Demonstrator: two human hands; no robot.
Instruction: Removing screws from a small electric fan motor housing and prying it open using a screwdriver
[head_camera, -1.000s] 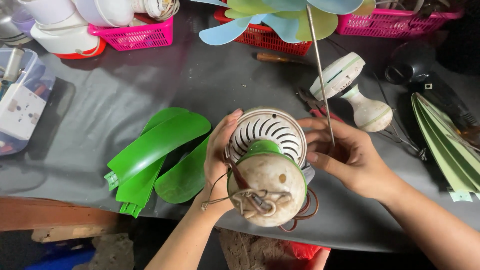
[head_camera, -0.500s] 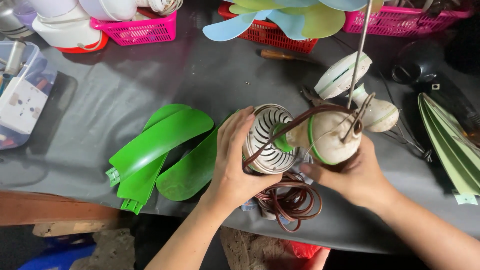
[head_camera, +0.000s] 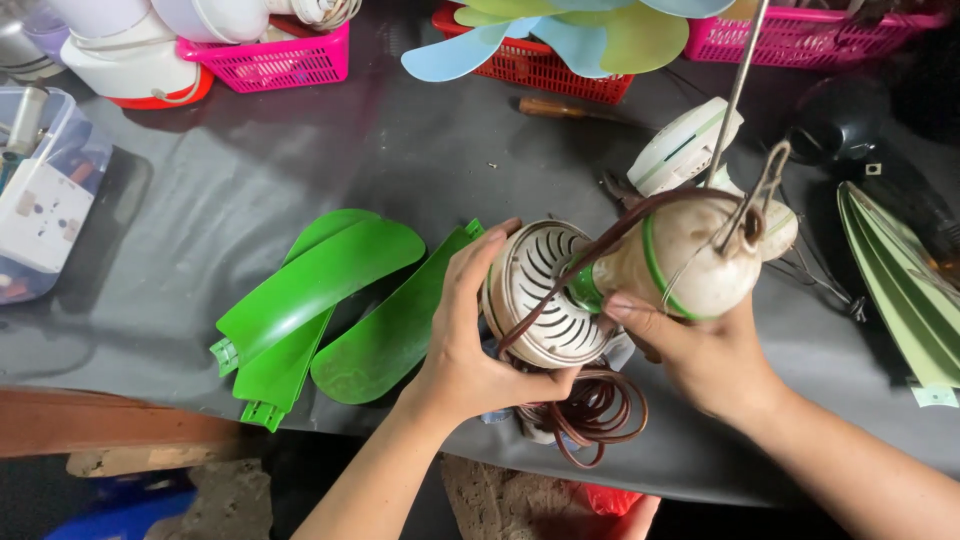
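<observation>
My left hand (head_camera: 462, 340) grips the slotted, cream-coloured end of a small fan motor (head_camera: 545, 290) lying on its side. My right hand (head_camera: 700, 355) holds the rounded, dirty cream housing (head_camera: 690, 255) with a green band at the motor's other end. A brown cord (head_camera: 590, 410) runs over the motor and coils below it near the table's front edge. A thin metal rod (head_camera: 738, 85) and a wire hook rise from the housing.
Three loose green fan blades (head_camera: 330, 300) lie left of my hands on the grey table cover (head_camera: 300, 150). Pink baskets (head_camera: 275, 60) and a red basket (head_camera: 540, 65) line the back. A pale green blade (head_camera: 900, 280) lies at right, a clear box (head_camera: 45, 190) at left.
The motor has been turned from facing up to lying on its side, its rounded housing swinging right. The brown cord has dropped into a coil below my hands.
</observation>
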